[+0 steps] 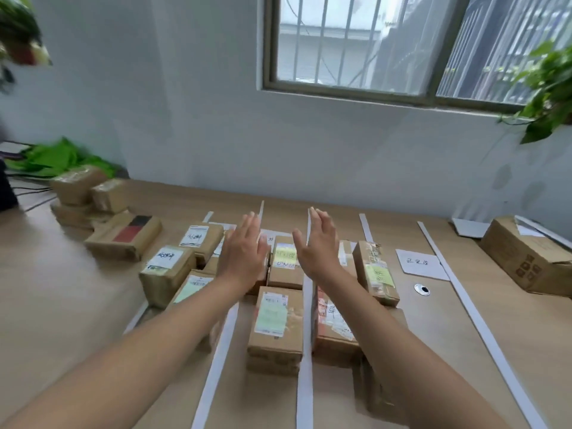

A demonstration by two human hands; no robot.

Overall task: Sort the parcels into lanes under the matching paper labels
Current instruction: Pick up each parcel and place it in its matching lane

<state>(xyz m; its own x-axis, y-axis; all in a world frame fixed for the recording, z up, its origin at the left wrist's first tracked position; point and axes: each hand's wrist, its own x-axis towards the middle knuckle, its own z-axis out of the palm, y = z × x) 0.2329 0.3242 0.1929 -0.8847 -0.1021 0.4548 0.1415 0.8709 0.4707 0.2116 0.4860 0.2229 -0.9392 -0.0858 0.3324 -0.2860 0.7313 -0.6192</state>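
Brown cardboard parcels lie in lanes marked by white paper strips [305, 366] on a wooden table [55, 305]. My left hand [241, 255] and my right hand [318, 246] hover side by side above the middle lanes, fingers straight, holding nothing. Between them sits a parcel with a yellow-green label [286, 267]. Nearer me lies a longer parcel [275, 326] in the same lane. A paper label [421, 264] lies in the lane to the right with no parcel below it. An upright parcel [376, 272] stands just left of it.
A stack of unsorted parcels [89, 196] and one with a red and black patch [127, 238] sit at the far left. An opened carton [526, 258] stands at the far right. Green bags [55, 156] lie behind the stack. A wall with a window rises behind the table.
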